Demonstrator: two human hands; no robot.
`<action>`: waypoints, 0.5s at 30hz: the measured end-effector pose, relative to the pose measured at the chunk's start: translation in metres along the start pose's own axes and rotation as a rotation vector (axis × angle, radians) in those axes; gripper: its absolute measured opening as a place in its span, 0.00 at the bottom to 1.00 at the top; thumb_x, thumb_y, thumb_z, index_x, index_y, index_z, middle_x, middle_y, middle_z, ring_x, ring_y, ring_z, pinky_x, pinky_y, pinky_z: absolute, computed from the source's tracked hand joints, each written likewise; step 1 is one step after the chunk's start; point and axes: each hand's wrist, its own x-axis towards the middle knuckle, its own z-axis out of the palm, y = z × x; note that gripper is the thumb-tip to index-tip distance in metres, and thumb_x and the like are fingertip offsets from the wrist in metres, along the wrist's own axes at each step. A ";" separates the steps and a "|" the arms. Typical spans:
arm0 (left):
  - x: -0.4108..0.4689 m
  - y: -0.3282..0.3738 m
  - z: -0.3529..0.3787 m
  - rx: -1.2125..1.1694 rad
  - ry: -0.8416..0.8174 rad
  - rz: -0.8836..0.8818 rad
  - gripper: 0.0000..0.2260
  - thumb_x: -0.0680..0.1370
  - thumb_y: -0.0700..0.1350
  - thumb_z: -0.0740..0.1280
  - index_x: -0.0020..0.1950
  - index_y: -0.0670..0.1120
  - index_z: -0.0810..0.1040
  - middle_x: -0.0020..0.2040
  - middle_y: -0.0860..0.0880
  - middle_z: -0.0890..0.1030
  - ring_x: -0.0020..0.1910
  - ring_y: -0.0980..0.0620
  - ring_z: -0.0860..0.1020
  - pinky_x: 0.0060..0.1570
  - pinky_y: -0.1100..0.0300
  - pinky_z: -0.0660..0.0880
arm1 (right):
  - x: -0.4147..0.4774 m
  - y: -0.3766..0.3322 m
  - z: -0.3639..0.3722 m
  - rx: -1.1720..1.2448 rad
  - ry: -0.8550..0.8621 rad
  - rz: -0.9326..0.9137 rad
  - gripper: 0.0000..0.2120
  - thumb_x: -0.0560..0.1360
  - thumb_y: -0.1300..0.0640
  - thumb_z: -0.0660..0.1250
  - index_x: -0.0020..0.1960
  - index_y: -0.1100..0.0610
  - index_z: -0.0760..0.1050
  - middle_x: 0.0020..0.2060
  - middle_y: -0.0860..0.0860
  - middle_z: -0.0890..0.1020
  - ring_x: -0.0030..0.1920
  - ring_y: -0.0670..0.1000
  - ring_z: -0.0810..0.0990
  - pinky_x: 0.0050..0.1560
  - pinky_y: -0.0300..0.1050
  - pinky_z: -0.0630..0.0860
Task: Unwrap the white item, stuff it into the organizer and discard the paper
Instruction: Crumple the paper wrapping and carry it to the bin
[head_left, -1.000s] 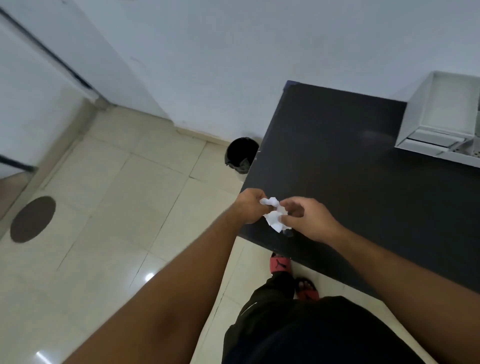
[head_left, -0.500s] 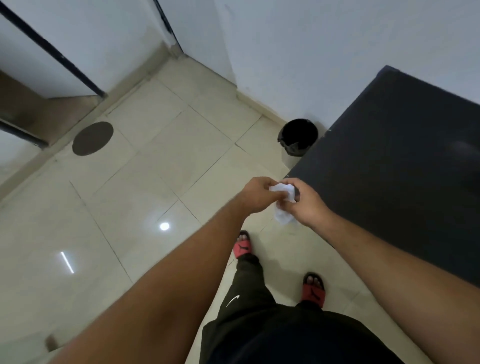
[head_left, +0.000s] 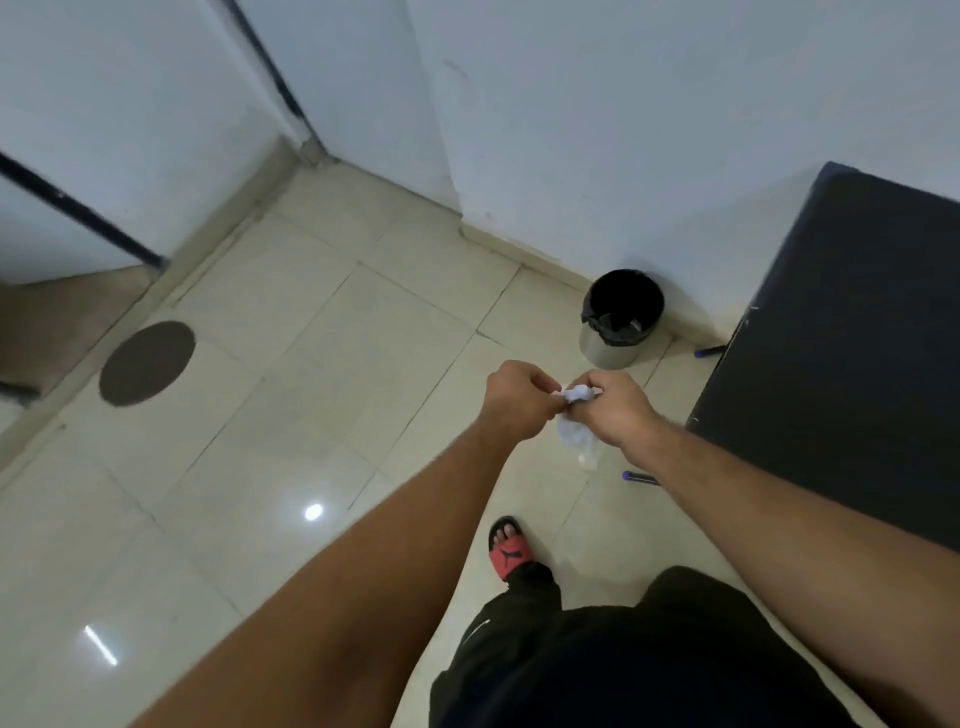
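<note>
A crumpled white paper (head_left: 577, 395) is pinched between both hands above the tiled floor, with a loose end (head_left: 576, 441) hanging down below them. My left hand (head_left: 517, 397) grips it from the left and my right hand (head_left: 615, 408) from the right, fingers closed on it. A small metal bin with a black liner (head_left: 618, 319) stands open on the floor just beyond my hands, by the wall. The organizer is out of view.
The black table (head_left: 852, 364) fills the right side, its corner close to my right forearm. Pale walls meet at a corner behind the bin. A round dark floor cover (head_left: 147, 362) lies at left. My foot in a red sandal (head_left: 509, 548) is below my hands.
The view has swung left, away from the table and onto the floor; the organizer has left the frame. My hands, still holding the paper, now sit off the table edge and close to the bin.
</note>
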 end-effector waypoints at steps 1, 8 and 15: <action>0.011 0.003 -0.006 0.004 -0.020 0.018 0.05 0.74 0.44 0.76 0.46 0.43 0.85 0.38 0.48 0.83 0.38 0.52 0.81 0.31 0.66 0.73 | 0.006 -0.006 0.001 0.070 0.015 0.035 0.04 0.73 0.58 0.74 0.47 0.58 0.82 0.41 0.54 0.86 0.45 0.56 0.85 0.49 0.51 0.83; 0.083 0.039 -0.024 -0.055 -0.159 0.060 0.08 0.73 0.45 0.76 0.50 0.43 0.87 0.46 0.48 0.86 0.45 0.53 0.82 0.48 0.60 0.79 | 0.037 -0.037 -0.027 0.585 -0.069 0.053 0.11 0.77 0.70 0.66 0.58 0.66 0.81 0.53 0.57 0.85 0.49 0.50 0.85 0.49 0.37 0.82; 0.147 0.081 -0.039 0.013 -0.337 0.040 0.11 0.78 0.43 0.69 0.58 0.44 0.86 0.53 0.49 0.84 0.50 0.55 0.80 0.45 0.63 0.75 | 0.106 -0.042 -0.049 0.255 0.149 -0.042 0.09 0.72 0.65 0.75 0.51 0.56 0.84 0.43 0.56 0.86 0.41 0.53 0.84 0.48 0.51 0.83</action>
